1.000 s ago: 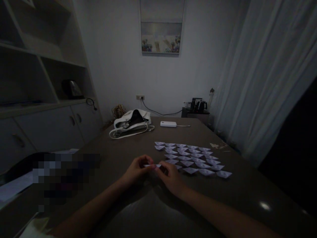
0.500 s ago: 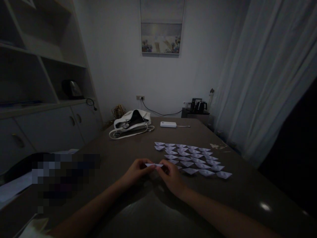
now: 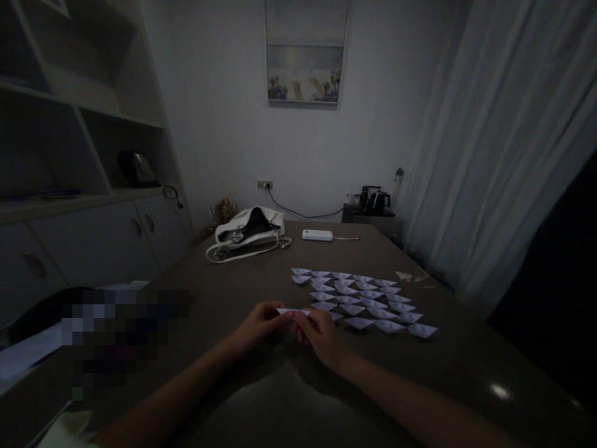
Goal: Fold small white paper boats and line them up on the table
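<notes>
A small white paper boat (image 3: 285, 310) is pinched between my two hands, just above the table. My left hand (image 3: 262, 320) grips its left side, thumb in front and fingers behind. On the other side my right hand (image 3: 323, 336) holds it, the thumb pressed near the middle. Fingers cover much of the boat's lower part. Right beside my right hand, several folded paper boats (image 3: 359, 323) stand in rows on the table, and the hand hides part of the nearest ones.
Farther back on the dark table (image 3: 224, 286) lie a white handbag (image 3: 249, 225) and a white power bank (image 3: 318, 235) with a short cable. White sheets (image 3: 28, 354) rest at the left edge, beside a blurred-out patch. A curtain (image 3: 448, 155) hangs at the right.
The paper boat has shifted slightly right in my fingers. My right thumb has moved up onto its middle, and the fingers of my right hand have curled more beneath it.
</notes>
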### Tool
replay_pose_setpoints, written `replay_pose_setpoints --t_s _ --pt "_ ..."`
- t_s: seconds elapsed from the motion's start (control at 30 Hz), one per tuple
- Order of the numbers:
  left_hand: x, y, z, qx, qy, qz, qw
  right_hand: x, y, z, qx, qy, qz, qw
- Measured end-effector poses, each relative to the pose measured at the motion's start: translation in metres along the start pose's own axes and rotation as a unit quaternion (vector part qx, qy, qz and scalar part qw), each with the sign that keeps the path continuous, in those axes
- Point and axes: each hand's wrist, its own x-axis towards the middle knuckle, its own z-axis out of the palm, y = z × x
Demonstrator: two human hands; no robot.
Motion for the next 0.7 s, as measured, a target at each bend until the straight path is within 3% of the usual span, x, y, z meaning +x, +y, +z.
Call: replay_pose_setpoints --t_s 0.2,0.7 --pt "-0.0042 0.0059 0.0044 0.012 0.023 0.002 1.000 -0.0021 -0.0012 -0.0012 0.003 -0.003 0.009 1.000" --pt "-0.0062 0.0087 0.0060 -0.018 0.003 0.011 1.000 -0.0019 -0.0050 -0.0024 0.078 -0.030 0.037 0.996"
